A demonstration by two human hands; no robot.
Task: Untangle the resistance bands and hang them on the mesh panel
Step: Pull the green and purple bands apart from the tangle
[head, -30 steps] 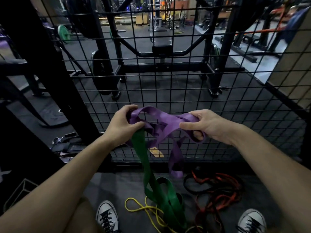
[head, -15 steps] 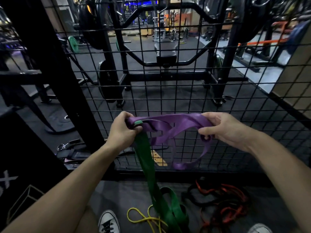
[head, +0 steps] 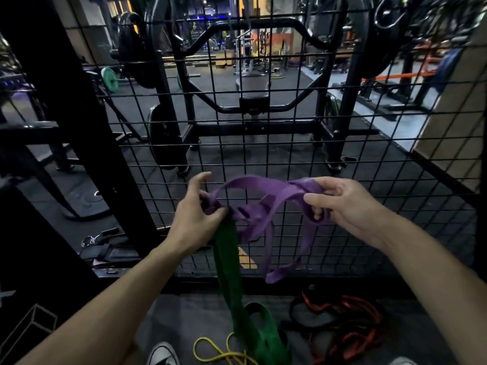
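The purple band (head: pixel 266 191) stretches between your two hands in front of the mesh panel (head: pixel 290 143), its long axis running left to right across the wires, with twisted loops sagging below toward the panel's bottom rail. No brand or writing can be read on it or on any other band. Your left hand (head: pixel 196 219) has its lower fingers and thumb curled round the knotted left end of the purple band, together with the top of the green band (head: pixel 229 272), while the forefinger sticks up loose. The green band hangs almost straight down from that hand, close in front of the mesh panel, and ends in folded loops on the floor (head: pixel 174 317). Your right hand (head: pixel 340 204) pinches the purple band's right end, thumb on top and a fingertip poking through a small loop. At the foot of the mesh panel lie a thin yellow band (head: pixel 216 354) and a heap of red and black bands (head: pixel 342 322), right of the green one. The toes of your shoes (head: pixel 162 354) show nearest you.
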